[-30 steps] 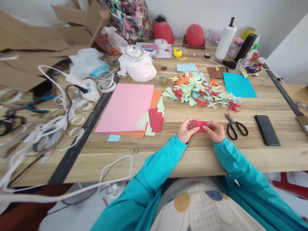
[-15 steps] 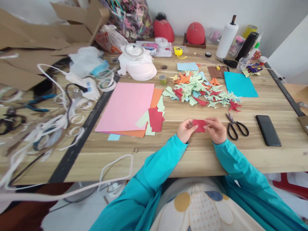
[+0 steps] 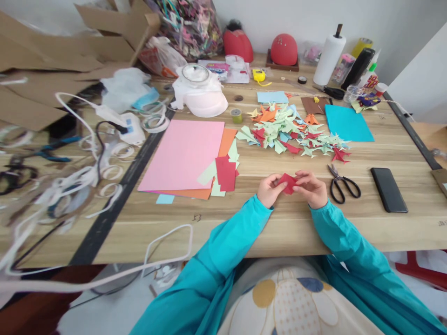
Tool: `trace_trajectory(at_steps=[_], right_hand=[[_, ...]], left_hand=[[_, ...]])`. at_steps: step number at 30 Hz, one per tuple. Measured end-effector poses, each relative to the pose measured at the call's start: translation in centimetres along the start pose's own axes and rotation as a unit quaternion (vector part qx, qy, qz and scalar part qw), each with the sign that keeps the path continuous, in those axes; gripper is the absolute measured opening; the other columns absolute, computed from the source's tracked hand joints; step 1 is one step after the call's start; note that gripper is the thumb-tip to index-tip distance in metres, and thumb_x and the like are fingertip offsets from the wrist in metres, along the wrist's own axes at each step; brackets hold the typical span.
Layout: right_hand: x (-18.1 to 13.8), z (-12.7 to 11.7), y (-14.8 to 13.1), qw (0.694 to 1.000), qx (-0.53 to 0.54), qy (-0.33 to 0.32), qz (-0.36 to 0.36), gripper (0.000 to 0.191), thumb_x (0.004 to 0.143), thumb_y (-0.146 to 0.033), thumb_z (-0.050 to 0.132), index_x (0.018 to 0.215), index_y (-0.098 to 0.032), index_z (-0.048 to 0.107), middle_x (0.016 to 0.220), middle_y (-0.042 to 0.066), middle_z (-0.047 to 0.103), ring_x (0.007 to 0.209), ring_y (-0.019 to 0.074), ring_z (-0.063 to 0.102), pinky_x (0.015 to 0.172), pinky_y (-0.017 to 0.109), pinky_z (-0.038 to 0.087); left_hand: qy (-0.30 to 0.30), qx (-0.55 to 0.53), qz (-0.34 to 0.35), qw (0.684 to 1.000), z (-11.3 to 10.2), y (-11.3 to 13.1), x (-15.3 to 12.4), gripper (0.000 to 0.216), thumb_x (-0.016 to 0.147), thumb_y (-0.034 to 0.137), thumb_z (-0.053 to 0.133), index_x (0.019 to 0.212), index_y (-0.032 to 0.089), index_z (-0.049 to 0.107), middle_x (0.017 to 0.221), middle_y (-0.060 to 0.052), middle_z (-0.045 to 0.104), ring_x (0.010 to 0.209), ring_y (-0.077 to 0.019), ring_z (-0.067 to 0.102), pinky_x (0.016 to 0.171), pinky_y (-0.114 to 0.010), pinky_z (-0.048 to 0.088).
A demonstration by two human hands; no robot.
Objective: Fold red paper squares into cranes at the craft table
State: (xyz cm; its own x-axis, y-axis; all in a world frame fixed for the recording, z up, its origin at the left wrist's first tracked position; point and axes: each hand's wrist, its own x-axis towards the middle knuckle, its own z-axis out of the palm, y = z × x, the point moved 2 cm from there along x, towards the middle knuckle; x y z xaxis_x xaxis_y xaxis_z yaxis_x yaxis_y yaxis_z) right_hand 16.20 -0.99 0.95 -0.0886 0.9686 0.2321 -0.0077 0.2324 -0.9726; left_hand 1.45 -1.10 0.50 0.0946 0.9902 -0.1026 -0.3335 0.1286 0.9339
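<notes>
My left hand (image 3: 269, 190) and my right hand (image 3: 310, 188) meet over the wooden table (image 3: 289, 223), both pinching a small folded piece of red paper (image 3: 288, 182) held just above the tabletop. The fingers of each hand are closed on its edges. A pile of folded paper shapes (image 3: 291, 131) in green, red and orange lies beyond my hands. Black scissors (image 3: 340, 182) rest just right of my right hand. Left of my hands lie cut red paper squares (image 3: 226, 172) on a stack of pink (image 3: 184, 153) and orange sheets.
A black phone (image 3: 389, 189) lies at the right. A blue sheet (image 3: 347, 123), a paper towel roll (image 3: 329, 53) and bottles stand at the back right. Two red domes (image 3: 283, 49), a white bowl-like object (image 3: 200, 99), cardboard (image 3: 52, 56) and tangled white straps (image 3: 80, 181) fill the back and left.
The red paper has gone from a flat rectangle to a more folded, angled shape between my fingers. My hands stay in the same spot.
</notes>
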Motion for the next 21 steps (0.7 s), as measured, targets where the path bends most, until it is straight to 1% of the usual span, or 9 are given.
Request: trace_trajectory(at_steps=[2, 4, 6, 8, 10, 13, 17, 19, 21], right_hand=[[0.15, 0.06, 0.43, 0.998, 0.055, 0.000, 0.040, 0.025, 0.054, -0.036, 0.078, 0.067, -0.020, 0.064, 0.098, 0.006, 0.061, 0.092, 0.0205, 0.058, 0.078, 0.038, 0.051], [0.26, 0.12, 0.65, 0.993, 0.093, -0.004, 0.070, 0.027, 0.053, -0.038, 0.079, 0.067, -0.021, 0.064, 0.096, 0.005, 0.064, 0.092, 0.0211, 0.059, 0.082, 0.040, 0.049], [0.29, 0.22, 0.70, 0.987, 0.126, -0.012, 0.102, 0.026, 0.056, -0.041, 0.077, 0.069, -0.021, 0.065, 0.097, 0.006, 0.065, 0.094, 0.0226, 0.059, 0.083, 0.042, 0.048], [0.27, 0.38, 0.62, 0.978, 0.159, -0.023, 0.133, 0.027, 0.059, -0.044, 0.074, 0.071, -0.021, 0.066, 0.100, 0.007, 0.066, 0.094, 0.0245, 0.060, 0.081, 0.043, 0.049], [0.24, 0.51, 0.49, 0.972, 0.182, -0.027, 0.148, 0.028, 0.059, -0.046, 0.073, 0.072, -0.022, 0.066, 0.100, 0.008, 0.066, 0.091, 0.0250, 0.061, 0.077, 0.043, 0.050], [0.23, 0.61, 0.39, 0.971, 0.191, -0.024, 0.143, 0.027, 0.059, -0.043, 0.074, 0.074, -0.022, 0.064, 0.096, 0.006, 0.067, 0.087, 0.0230, 0.062, 0.076, 0.042, 0.051], [0.14, 0.73, 0.52, 0.978, 0.148, -0.037, 0.139, 0.033, 0.059, -0.046, 0.073, 0.081, -0.023, 0.062, 0.092, 0.005, 0.067, 0.080, 0.0203, 0.063, 0.069, 0.038, 0.052], [0.10, 0.71, 0.40, 0.987, 0.109, -0.032, 0.112, 0.031, 0.061, -0.046, 0.072, 0.079, -0.022, 0.062, 0.091, 0.005, 0.066, 0.081, 0.0193, 0.062, 0.071, 0.036, 0.052], [0.10, 0.60, 0.06, 0.997, 0.060, -0.018, 0.055, 0.026, 0.066, -0.044, 0.069, 0.079, -0.022, 0.064, 0.091, 0.005, 0.065, 0.086, 0.0189, 0.061, 0.078, 0.036, 0.050]], left_hand=[[0.003, -0.004, 0.000, 1.000, -0.01, -0.09, -0.02, 0.033, 0.058, 0.037, 0.073, 0.077, 0.012, 0.061, 0.067, -0.002, 0.065, 0.056, -0.0148, 0.060, 0.049, -0.027, 0.052], [0.006, -0.014, 0.002, 1.000, -0.03, -0.15, -0.02, 0.034, 0.058, 0.037, 0.073, 0.077, 0.012, 0.061, 0.070, -0.003, 0.065, 0.061, -0.0159, 0.061, 0.052, -0.028, 0.053], [0.007, -0.023, 0.002, 1.000, -0.04, -0.19, 0.02, 0.034, 0.058, 0.037, 0.074, 0.078, 0.012, 0.061, 0.072, -0.004, 0.066, 0.064, -0.0166, 0.062, 0.053, -0.029, 0.054], [0.007, -0.031, 0.000, 0.999, -0.05, -0.21, 0.06, 0.034, 0.058, 0.037, 0.074, 0.077, 0.012, 0.061, 0.073, -0.004, 0.066, 0.064, -0.0168, 0.062, 0.054, -0.030, 0.054], [0.006, -0.036, -0.001, 0.999, -0.04, -0.21, 0.10, 0.034, 0.058, 0.037, 0.074, 0.077, 0.012, 0.061, 0.071, -0.004, 0.065, 0.064, -0.0167, 0.061, 0.054, -0.030, 0.054], [0.005, -0.036, 0.000, 0.999, 0.00, -0.14, 0.08, 0.033, 0.057, 0.036, 0.074, 0.076, 0.012, 0.061, 0.070, -0.003, 0.065, 0.062, -0.0162, 0.061, 0.053, -0.029, 0.053], [0.000, -0.031, 0.001, 1.000, 0.06, -0.06, 0.00, 0.033, 0.057, 0.035, 0.074, 0.077, 0.012, 0.061, 0.069, -0.003, 0.065, 0.061, -0.0162, 0.061, 0.052, -0.030, 0.054], [-0.002, -0.029, -0.001, 1.000, 0.04, -0.12, 0.00, 0.033, 0.058, 0.035, 0.074, 0.077, 0.012, 0.061, 0.069, -0.003, 0.065, 0.060, -0.0162, 0.061, 0.053, -0.031, 0.053], [0.002, -0.031, 0.001, 1.000, -0.04, -0.20, 0.04, 0.034, 0.058, 0.036, 0.074, 0.078, 0.012, 0.061, 0.069, -0.003, 0.065, 0.060, -0.0163, 0.061, 0.053, -0.031, 0.053]])
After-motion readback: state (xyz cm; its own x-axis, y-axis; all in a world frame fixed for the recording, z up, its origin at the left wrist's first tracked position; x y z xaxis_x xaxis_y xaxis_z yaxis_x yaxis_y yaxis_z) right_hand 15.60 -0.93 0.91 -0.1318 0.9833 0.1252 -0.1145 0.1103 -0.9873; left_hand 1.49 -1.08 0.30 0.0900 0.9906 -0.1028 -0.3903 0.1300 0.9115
